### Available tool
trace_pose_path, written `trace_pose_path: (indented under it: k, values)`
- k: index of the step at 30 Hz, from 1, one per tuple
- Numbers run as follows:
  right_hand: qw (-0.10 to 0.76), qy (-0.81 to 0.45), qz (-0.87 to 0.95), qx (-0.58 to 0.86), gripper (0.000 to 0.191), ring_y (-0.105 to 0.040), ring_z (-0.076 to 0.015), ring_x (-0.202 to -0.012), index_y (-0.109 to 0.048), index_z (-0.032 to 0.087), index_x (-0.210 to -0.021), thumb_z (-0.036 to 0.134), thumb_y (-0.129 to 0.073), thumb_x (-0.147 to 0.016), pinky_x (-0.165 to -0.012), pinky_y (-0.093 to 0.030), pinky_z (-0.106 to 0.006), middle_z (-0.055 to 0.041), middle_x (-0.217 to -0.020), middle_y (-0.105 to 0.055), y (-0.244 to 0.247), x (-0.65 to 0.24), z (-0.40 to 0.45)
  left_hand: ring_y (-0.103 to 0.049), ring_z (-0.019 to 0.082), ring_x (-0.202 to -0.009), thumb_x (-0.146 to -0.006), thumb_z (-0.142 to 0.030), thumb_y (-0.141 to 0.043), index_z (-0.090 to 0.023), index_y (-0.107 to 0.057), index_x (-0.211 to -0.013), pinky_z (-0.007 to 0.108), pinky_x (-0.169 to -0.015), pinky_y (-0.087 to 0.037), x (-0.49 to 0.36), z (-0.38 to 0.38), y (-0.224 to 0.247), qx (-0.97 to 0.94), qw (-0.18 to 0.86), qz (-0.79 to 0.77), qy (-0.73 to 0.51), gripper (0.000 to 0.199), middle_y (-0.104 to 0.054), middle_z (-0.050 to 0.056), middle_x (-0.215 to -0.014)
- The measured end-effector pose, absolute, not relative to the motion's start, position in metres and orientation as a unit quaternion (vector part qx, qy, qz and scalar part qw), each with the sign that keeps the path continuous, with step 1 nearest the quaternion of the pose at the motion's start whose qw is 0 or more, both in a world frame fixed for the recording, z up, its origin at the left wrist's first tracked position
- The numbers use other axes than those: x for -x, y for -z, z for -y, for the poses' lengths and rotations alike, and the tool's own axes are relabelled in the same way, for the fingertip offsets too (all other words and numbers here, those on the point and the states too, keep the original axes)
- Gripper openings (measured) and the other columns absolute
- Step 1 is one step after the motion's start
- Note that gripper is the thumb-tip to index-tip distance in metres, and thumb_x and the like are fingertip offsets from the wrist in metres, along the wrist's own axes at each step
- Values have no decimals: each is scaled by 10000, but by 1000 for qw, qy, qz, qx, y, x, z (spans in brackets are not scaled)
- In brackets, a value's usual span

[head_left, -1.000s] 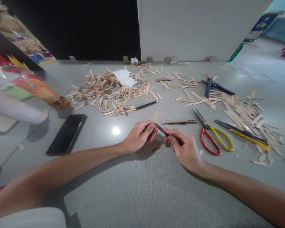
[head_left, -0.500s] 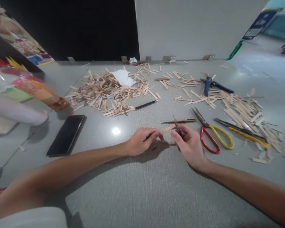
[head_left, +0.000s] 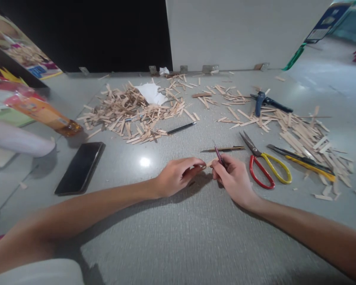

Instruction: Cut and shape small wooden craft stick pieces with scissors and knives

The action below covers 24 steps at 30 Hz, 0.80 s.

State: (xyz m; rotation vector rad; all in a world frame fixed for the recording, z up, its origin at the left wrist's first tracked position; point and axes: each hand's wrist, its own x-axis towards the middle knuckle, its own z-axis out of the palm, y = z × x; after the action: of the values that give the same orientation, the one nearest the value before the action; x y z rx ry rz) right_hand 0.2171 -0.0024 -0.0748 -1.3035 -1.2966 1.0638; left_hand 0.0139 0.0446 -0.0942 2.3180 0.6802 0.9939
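I count one stick (head_left: 210, 162) and one purple tool (head_left: 218, 154) at the two hands, above the near half of the table (head_left: 178, 241). The stick sits between them: the left hand (head_left: 179, 173) pinches one end; the right hand (head_left: 234, 178) grips the tool and hides the other end, so I cannot tell whether it pinches that too. One brown tool (head_left: 230, 149) lies just beyond the right hand, one scissors (head_left: 257, 152) beside it. Toward the far edge I see one pen (head_left: 182, 128), one pliers (head_left: 273, 104) and uncountable scraps (head_left: 115, 107).
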Motion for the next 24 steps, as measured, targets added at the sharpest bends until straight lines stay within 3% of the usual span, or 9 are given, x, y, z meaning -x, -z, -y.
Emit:
trace_pose_path:
  k: [10, 19, 24]
  values:
    - [469, -451, 544, 530, 279, -410, -97, -439, -610, 233, -712, 388, -646, -941, -407, -318, -245, 48, -540, -561, 75, -218, 2, -645, 91, -563, -1203, -322, -385, -185, -636, -1038, 186, -553, -472, -12, -43, 95, -895, 171, -251, -326, 330, -751, -5, -782]
    - [445, -429, 571, 541, 278, -440, -104, -447, -591, 241, -703, 393, -617, -935, -432, -347, -254, 51, -527, -557, 74, -216, 3, -671, 143, -594, -1138, -124, -328, -171, -535, -1122, 248, -451, -358, -11, -38, 106, -938, 45, -235, -252, 212, -727, 49, -893]
    - [438, -422, 580, 542, 292, -454, -108, -460, -571, 245, -690, 393, -615, -938, -453, -359, -258, 49, -529, -553, 74, -217, 4, -648, 158, -568, -1075, -66, -359, -165, -502, -1143, 267, -427, -356, -11, -37, 108, -948, 9, -234, -215, 187, -699, 61, -925]
